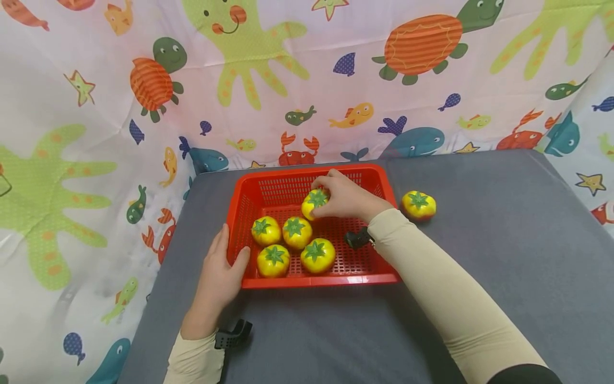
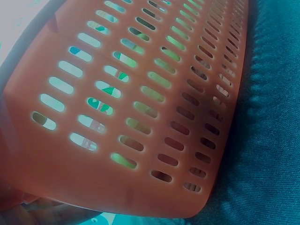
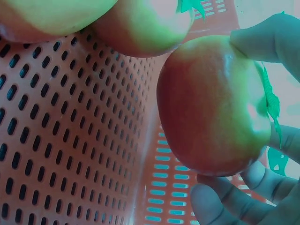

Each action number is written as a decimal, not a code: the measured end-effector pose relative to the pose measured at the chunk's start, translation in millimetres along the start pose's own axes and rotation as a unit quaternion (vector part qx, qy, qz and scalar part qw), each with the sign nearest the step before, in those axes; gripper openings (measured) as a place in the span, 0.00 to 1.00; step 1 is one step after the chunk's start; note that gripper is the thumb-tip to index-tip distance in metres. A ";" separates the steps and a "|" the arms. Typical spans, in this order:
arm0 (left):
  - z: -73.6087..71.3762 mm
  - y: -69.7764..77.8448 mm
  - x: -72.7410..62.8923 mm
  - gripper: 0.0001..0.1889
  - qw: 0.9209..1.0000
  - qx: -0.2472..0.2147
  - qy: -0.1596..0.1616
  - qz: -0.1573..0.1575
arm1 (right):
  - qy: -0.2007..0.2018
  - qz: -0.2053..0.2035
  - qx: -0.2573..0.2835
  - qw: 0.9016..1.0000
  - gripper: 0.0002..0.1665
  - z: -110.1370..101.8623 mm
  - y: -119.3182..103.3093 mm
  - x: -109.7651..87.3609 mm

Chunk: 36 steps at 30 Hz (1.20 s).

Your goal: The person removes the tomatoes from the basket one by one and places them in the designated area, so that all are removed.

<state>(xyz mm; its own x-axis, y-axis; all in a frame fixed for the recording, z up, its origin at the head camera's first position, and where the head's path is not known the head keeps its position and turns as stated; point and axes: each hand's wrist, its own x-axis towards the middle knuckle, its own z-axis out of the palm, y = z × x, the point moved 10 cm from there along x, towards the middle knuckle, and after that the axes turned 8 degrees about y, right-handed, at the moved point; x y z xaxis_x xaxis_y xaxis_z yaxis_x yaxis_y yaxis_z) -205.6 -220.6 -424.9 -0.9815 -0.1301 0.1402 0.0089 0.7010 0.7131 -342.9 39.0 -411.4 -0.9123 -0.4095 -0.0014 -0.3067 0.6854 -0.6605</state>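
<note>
A red plastic basket (image 1: 316, 281) with slotted walls sits on the grey table. My left hand (image 1: 218, 274) holds its left end, thumb at the front corner and fingers along the outside; the left wrist view shows mostly the basket's wall (image 2: 154, 187). Inside the basket, toward the back, my right hand (image 1: 347, 197) grips a glossy yellow tomato (image 1: 316, 200) with a green star-shaped leaf. Close up, this tomato (image 3: 211, 108) shows a reddish underside between thumb and fingers. Several similar tomatoes, including a front one (image 1: 318, 256), lie in the basket's left and middle part.
Another yellow tomato (image 1: 419, 206) lies on the grey tabletop (image 1: 503, 256), just outside the basket's right end. A curtain (image 1: 345, 90) printed with sea animals hangs behind the table and down its left and right sides.
</note>
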 end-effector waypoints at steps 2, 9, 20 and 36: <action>-0.1 0.3 0.4 0.45 1.000 0.000 -0.002 -0.001 | 0.000 0.001 0.001 1.000 0.39 -0.5 -0.7 -0.5; 0.9 0.2 0.2 0.44 1.000 -0.001 -0.008 -0.006 | -0.004 0.013 0.002 1.000 0.39 0.3 0.7 -0.8; 0.3 -0.2 1.7 0.44 1.000 -0.008 -0.002 -0.004 | -0.002 0.007 0.005 1.000 0.40 -7.8 -7.6 -3.0; 0.3 -0.5 3.3 0.43 1.000 -0.008 0.000 -0.005 | 0.002 -0.018 -0.006 1.000 0.40 -18.0 -24.9 -12.7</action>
<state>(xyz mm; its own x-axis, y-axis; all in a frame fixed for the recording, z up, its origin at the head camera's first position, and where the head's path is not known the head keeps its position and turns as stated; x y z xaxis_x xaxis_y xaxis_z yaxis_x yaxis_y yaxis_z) -208.9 -221.1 -425.0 -0.9817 -0.1360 0.1329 0.0028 0.6887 0.7250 -328.6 37.9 -381.5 -0.9016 -0.4319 0.0245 -0.3420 0.6770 -0.6517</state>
